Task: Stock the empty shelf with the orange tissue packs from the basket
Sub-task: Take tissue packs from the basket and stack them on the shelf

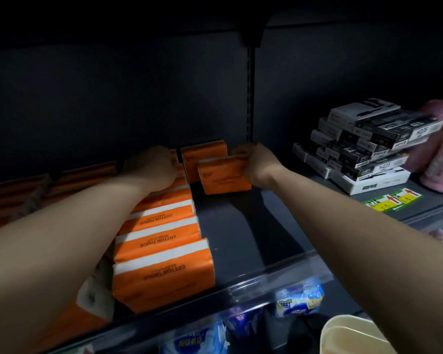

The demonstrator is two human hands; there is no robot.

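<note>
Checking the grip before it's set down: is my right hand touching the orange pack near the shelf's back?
Touching. In the head view the right hand grips the right end of the orange tissue pack.

Dim shot w/ dark upper shelf, blurry edges, wide-angle warp.

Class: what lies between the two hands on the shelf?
Head view: an upright pack and the held pack, gripped by the right hand.

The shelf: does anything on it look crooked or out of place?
Yes. The stack of black-and-white boxes on the right is untidy: boxes lie at differing angles and the top ones overhang. The orange pack in the right hand sits tilted, apart from the neat row.
</note>
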